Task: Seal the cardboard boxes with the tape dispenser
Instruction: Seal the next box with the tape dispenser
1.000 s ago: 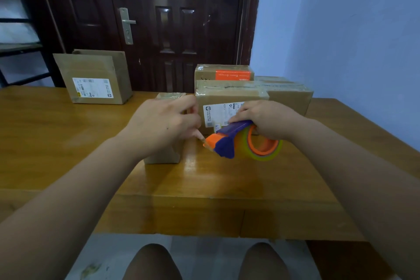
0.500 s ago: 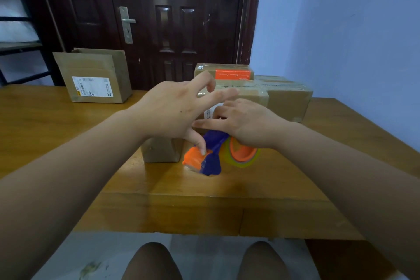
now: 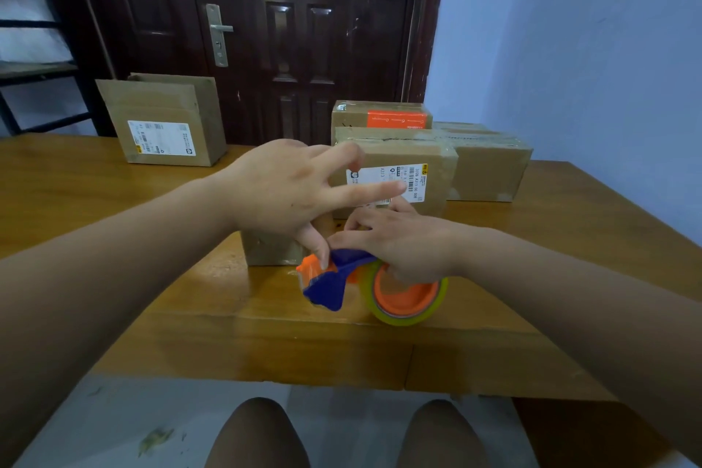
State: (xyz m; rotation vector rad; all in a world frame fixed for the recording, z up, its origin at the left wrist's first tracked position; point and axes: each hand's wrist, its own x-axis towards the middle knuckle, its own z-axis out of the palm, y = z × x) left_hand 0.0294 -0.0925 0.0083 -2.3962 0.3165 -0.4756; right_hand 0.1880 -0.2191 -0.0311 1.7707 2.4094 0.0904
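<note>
Dark panelled wood fills the far side of the room as a door (image 3: 296,30) with a metal handle, beside a pale blue wall (image 3: 569,49) on the right. Nearer lies a glossy, honey-coloured wooden tabletop (image 3: 114,201). The tape dispenser (image 3: 342,279), blue and orange plastic with a yellowish clear roll, sits low over the near middle of the tabletop. The right hand (image 3: 402,243) is curled over its roll and handle. The left hand (image 3: 288,194) has its fingers spread, the thumb tip pressing on the orange front end. Just behind stands a small cardboard box (image 3: 271,249), with a taped labelled box (image 3: 437,171) farther back. An open-flapped box (image 3: 167,122) stands at the far left.
</note>
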